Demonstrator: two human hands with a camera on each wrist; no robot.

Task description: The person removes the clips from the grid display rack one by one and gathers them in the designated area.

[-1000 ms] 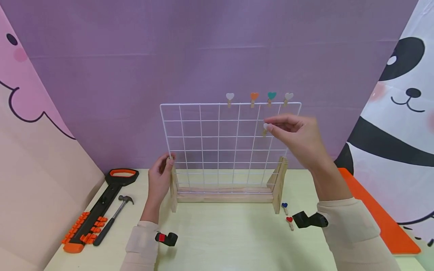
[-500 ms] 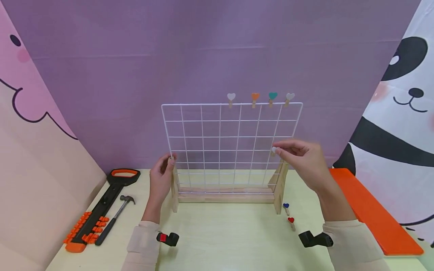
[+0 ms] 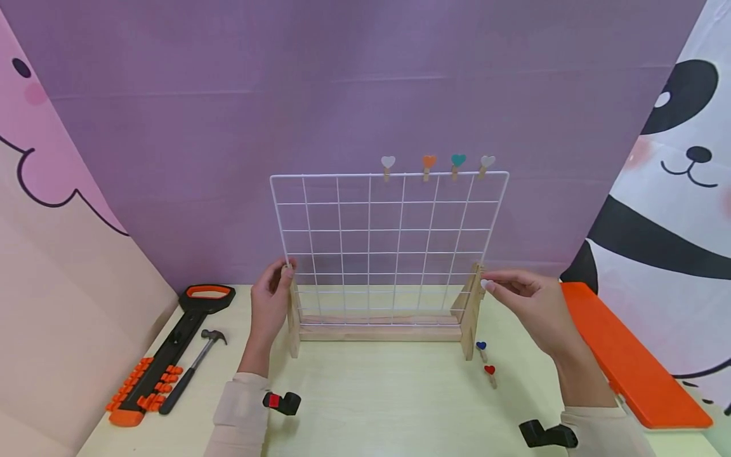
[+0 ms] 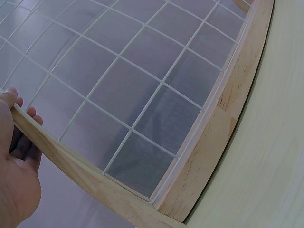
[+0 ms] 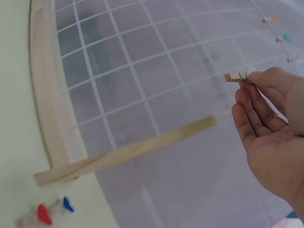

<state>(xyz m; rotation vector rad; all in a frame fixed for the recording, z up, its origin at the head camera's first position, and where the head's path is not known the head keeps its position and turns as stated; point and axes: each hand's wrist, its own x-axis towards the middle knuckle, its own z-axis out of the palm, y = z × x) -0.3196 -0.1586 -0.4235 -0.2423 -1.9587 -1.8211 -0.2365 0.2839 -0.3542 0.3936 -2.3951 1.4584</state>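
Observation:
A white wire grid (image 3: 354,230) stands upright in a wooden stand (image 3: 379,333). My left hand (image 3: 270,308) grips the top of the stand's left post (image 4: 71,166), thumb in front and fingers behind. Beside the right post (image 3: 471,314), my right hand (image 3: 533,310) pinches a small wooden clothespin (image 5: 236,77) with a white heart between thumb and fingertip. It is apart from the wire in the right wrist view. Along the grid's top wire sit several heart clothespins: a white one (image 3: 388,164), an orange one (image 3: 429,165), a teal one (image 3: 458,164) and another white one (image 3: 487,164).
A blue heart clothespin (image 3: 481,348) and a red one (image 3: 490,373) lie on the table right of the stand. At left lie a hammer (image 3: 194,368) and a black-and-orange tool (image 3: 174,349). An orange board (image 3: 634,355) lies at right.
My right hand has moved down and to the right with the white heart clothespin, from in front of the grid to beside the right post. My left hand stays on the left post.

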